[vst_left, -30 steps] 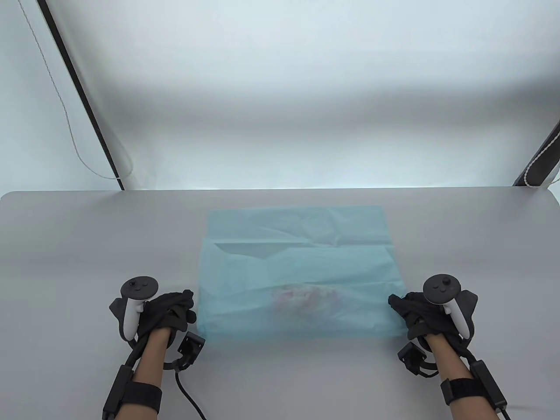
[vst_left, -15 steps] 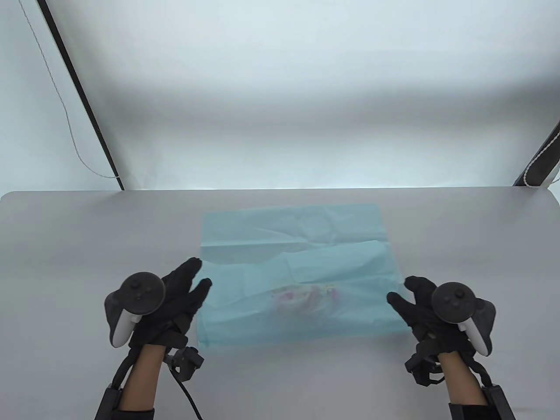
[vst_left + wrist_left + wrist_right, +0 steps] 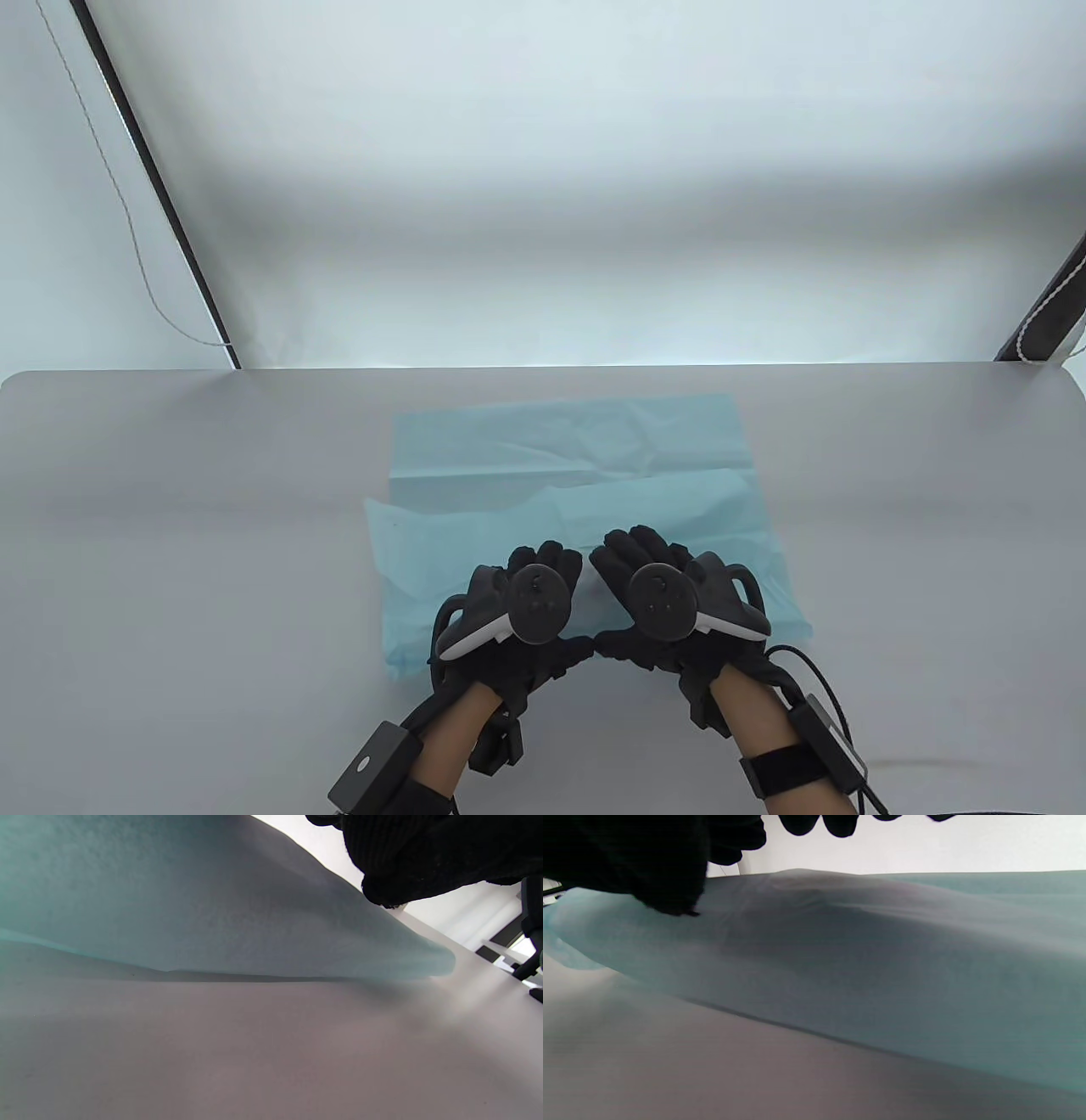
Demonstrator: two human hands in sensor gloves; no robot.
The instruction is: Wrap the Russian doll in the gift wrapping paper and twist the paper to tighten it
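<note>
Lower centre of the table view: two black-gloved hands, left hand point(image 3: 517, 607) and right hand point(image 3: 662, 594), rest side by side on pale blue wrapping paper point(image 3: 577, 475), fingers spread, gripping nothing. The Russian doll is hidden beneath them, a mound under the paper point(image 3: 814, 899). The paper looks thin and tear-prone; the doll is probably rigid. Best gathered at the paper's loose ends.

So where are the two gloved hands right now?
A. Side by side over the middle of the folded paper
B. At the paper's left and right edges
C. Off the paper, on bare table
A: the left hand and right hand sit together on the blue paper.
</note>
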